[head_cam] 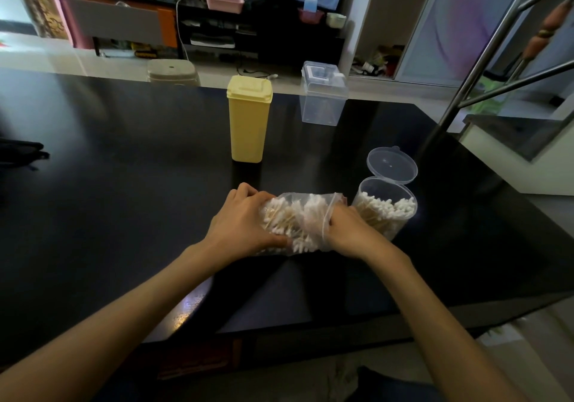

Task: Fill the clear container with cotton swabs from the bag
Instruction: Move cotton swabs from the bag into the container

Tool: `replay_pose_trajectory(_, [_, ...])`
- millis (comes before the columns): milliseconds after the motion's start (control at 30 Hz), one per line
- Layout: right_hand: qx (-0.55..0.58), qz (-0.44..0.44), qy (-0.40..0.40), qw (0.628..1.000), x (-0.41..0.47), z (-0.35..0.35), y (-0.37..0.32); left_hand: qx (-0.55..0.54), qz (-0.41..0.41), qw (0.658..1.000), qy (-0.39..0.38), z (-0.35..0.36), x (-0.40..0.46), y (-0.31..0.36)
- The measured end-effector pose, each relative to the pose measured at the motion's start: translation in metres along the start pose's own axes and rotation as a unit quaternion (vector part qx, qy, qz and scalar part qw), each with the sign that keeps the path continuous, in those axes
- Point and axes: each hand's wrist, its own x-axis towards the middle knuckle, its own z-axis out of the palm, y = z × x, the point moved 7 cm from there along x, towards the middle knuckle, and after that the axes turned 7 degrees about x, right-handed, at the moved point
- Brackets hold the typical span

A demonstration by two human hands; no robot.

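A clear plastic bag [302, 219] packed with white-tipped cotton swabs lies on the dark table between my hands. My left hand [240, 218] grips its left end. My right hand [349, 230] grips the bag's right end, with the plastic bunched over the fingers. Right beside that hand stands a clear round container [386, 213], partly filled with swabs standing upright. Its hinged lid [392, 165] is flipped up behind it.
A tall yellow lidded box [248, 118] stands behind the bag. A clear rectangular lidded box [323, 94] sits at the table's far edge. The dark table [124, 199] stretches left. A metal frame [484, 56] rises at right. The table's near edge runs below my forearms.
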Motion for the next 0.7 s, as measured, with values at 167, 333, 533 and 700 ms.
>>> replay_pose_trajectory(167, [0.200,0.013,0.046,0.979,-0.011,-0.020,0.004,0.015,0.003,1.000,-0.024,0.001,0.000,0.000])
replay_pose_trajectory(333, [0.291,0.037,-0.011,0.956,-0.011,-0.014,0.007,0.032,0.037,0.999,-0.012,0.002,0.003,0.004])
replay_pose_trajectory(533, [0.244,0.019,-0.081,0.966,-0.012,0.001,-0.005,0.077,0.104,0.991,-0.011,0.008,-0.002,0.017])
replay_pose_trajectory(700, [0.239,0.013,-0.093,0.966,-0.017,0.001,-0.006,0.074,0.112,0.991,-0.004,0.008,-0.003,0.018])
